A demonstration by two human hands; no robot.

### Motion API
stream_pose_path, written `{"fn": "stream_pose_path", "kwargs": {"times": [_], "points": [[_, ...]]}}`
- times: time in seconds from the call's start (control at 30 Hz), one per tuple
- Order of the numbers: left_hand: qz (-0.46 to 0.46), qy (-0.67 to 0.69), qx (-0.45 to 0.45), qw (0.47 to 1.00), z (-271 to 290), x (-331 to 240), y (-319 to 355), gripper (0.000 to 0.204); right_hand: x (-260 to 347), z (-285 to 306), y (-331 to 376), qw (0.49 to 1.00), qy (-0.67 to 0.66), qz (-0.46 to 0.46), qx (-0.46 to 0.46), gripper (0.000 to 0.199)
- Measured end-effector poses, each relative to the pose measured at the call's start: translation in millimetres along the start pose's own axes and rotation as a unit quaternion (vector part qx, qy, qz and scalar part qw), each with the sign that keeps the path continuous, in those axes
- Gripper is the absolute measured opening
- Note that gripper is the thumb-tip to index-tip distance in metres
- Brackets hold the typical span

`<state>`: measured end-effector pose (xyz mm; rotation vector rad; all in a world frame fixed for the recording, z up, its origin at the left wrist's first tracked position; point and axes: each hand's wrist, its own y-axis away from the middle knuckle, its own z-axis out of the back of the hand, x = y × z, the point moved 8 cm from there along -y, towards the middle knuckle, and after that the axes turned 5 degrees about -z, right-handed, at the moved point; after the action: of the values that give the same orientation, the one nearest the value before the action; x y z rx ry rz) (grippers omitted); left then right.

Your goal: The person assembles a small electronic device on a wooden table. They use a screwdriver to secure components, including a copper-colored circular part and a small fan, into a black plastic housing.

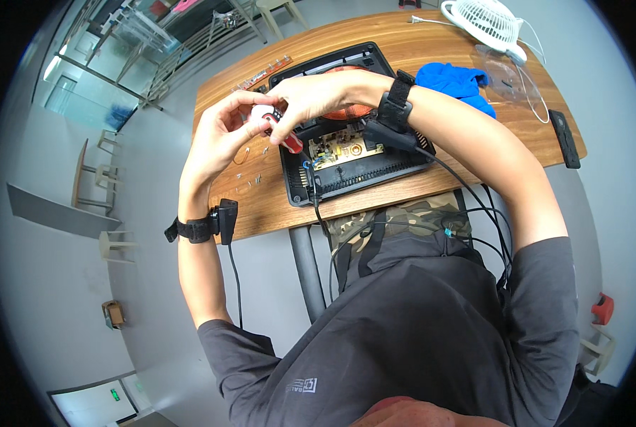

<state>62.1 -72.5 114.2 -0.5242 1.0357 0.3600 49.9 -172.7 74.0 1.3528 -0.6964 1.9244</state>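
Observation:
Above the left part of an opened induction cooker, both my hands meet on a small tool [292,144] with a rounded white end, a black band and a red body. My left hand [220,134] is closed, fingertips and thumb pinching the white end. My right hand [318,94] comes over from the right and is closed around the black and red part. Below lie the cooker's black housing [346,178], its circuit board [335,151] and the copper coil [353,112], which my right hand and wrist partly cover. The tool's exact kind is unclear.
Small loose metal parts [259,178] lie on the wooden table [250,206] left of the cooker. A red strip of small bits [264,72] rests behind. On the right are a blue cloth [449,84], a white fan [481,25] and a black bar [564,139]. Cables hang from both wrists.

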Motion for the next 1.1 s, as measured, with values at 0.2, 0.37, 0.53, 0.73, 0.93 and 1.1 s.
{"fn": "stream_pose_path", "kwargs": {"times": [0.2, 0.37, 0.53, 0.73, 0.93, 1.1], "points": [[-0.083, -0.093, -0.003, 0.992, -1, -15, 0, 0.022, 4, 0, 1, 0.995, 0.084, 0.025, -0.038, 0.024], [-0.052, -0.181, -0.044, 0.981, 3, -11, -5, 0.023, -5, -8, -6, 0.998, 0.047, -0.002, -0.051, 0.025], [0.004, -0.147, -0.031, 0.989, 2, -13, -3, 0.028, -8, -1, 1, 0.999, 0.033, -0.026, -0.020, 0.030], [-0.046, -0.040, -0.011, 0.998, -6, -14, -6, 0.026, -6, 6, 16, 0.996, 0.030, -0.007, -0.083, 0.035], [-0.051, -0.184, -0.065, 0.979, 3, -11, -5, 0.024, 2, -4, 7, 0.988, 0.106, 0.026, -0.108, 0.030], [0.015, -0.187, -0.034, 0.982, 9, 2, -5, 0.028, 1, -8, 7, 0.995, 0.077, -0.055, -0.041, 0.032]]}}
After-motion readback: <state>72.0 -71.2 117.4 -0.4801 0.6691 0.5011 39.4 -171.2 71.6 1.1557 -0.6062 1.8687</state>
